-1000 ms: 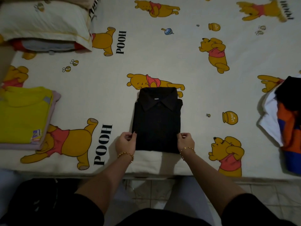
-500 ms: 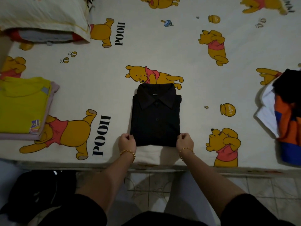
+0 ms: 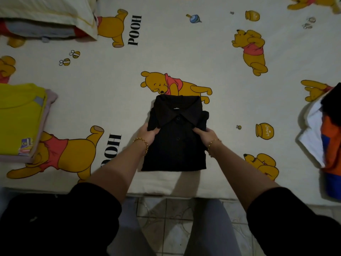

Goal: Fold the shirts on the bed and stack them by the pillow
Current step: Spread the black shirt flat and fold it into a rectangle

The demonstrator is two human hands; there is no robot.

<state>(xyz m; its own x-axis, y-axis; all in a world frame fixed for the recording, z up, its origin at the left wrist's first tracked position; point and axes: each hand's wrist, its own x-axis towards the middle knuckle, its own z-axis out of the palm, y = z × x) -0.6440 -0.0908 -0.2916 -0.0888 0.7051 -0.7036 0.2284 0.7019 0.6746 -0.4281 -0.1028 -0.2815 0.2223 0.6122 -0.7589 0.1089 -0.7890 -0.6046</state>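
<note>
Fingers (image 3: 155,130) of the left hand (image 3: 147,135) and right hand (image 3: 206,134) grip the black shirt (image 3: 175,150).

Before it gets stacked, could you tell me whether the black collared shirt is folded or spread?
Folded: the black collared shirt forms a compact rectangle, collar on top, no sleeves spread out.

My Pooh-print bed sheet (image 3: 184,43) is carrying a folded black collared shirt (image 3: 177,145), a yellow-topped shirt stack (image 3: 20,119), a pillow (image 3: 46,10) and an unfolded clothes heap (image 3: 330,137).
</note>
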